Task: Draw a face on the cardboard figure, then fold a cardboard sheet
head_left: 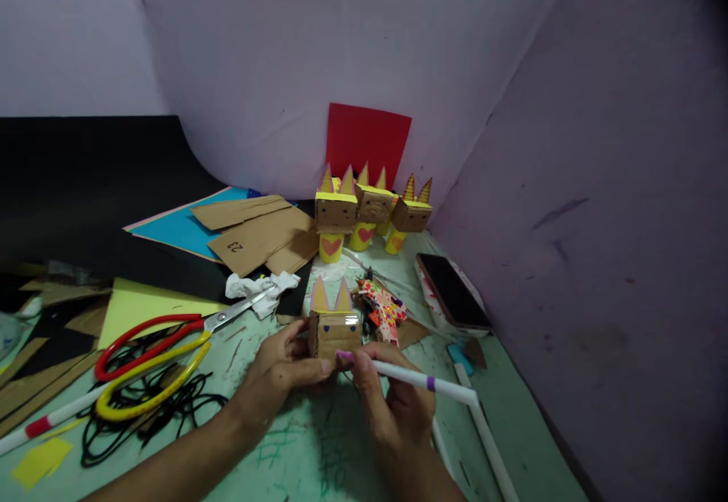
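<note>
Clasping the eared brown cardboard box (335, 341) in left hand (276, 374), right of red-and-yellow-handled metal scissors (212, 322), pinching white purple-tipped marker (406, 375) in right hand (393, 405), perhaps risking stray strokes through box wobble.

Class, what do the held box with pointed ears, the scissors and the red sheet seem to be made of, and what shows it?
Box: cardboard, by its brown, mostly matte faces; the glossy patch may be clear tape.
Scissors: metal blades, grey and shiny; smooth red and yellow handles, probably plastic.
Red sheet: thin, flat, matte; paper or card.
</note>
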A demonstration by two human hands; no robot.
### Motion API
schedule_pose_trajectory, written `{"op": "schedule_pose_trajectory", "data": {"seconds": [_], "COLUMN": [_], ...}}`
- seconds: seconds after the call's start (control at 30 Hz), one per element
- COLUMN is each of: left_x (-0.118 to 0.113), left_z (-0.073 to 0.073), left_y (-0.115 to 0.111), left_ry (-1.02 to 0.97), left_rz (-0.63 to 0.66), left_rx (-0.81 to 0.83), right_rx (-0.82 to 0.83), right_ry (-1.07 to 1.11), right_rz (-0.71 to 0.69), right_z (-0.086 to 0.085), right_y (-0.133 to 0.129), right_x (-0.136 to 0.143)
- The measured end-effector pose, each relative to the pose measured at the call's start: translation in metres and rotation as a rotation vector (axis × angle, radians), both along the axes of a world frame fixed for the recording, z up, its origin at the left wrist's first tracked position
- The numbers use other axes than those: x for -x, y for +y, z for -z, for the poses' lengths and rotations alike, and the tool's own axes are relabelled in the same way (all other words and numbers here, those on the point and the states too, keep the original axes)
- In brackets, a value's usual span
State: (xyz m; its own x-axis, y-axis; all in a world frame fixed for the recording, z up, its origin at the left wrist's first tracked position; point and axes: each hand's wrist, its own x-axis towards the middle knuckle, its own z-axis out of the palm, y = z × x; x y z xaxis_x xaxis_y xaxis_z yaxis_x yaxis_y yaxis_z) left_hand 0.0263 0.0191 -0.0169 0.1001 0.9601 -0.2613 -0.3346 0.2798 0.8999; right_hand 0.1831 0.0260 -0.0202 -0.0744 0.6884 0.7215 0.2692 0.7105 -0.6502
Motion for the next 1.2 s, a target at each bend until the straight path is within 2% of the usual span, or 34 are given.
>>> {"op": "schedule_pose_trajectory", "data": {"seconds": [0.13,0.2,0.37,0.5,0.77,0.9,1.07,1.2], "left_x": [0.0,-0.001,-0.002,-0.002,-0.003,-0.004,-0.001,0.0], "left_z": [0.0,0.0,-0.003,-0.006,-0.011,-0.011,-0.004,-0.002], "left_y": [0.0,0.0,0.0,-0.001,-0.002,-0.002,-0.001,0.0], "left_ry": [0.026,0.025,0.011,0.024,0.009,0.032,0.047,0.022], "left_rz": [-0.005,0.0,-0.038,-0.026,-0.018,-0.016,-0.005,0.007], "left_rx": [-0.008,0.001,0.03,0.03,0.026,0.031,0.003,0.008], "right_rx": [0.019,0.077,0.281,0.298,0.198,0.197,0.185,0.239], "right_ry": [0.029,0.112,0.379,0.474,0.231,0.22,0.12,0.162], "right_rz": [-0.017,0.003,0.16,0.231,0.103,0.129,0.077,0.062], "right_z": [0.0,0.0,-0.007,-0.014,-0.005,-0.001,0.001,0.002], "right_y": [-0.001,-0.002,0.002,0.009,0.0,0.0,0.003,0.004], "right_x": [0.002,0.003,-0.005,-0.015,-0.01,-0.005,-0.004,-0.003]}}
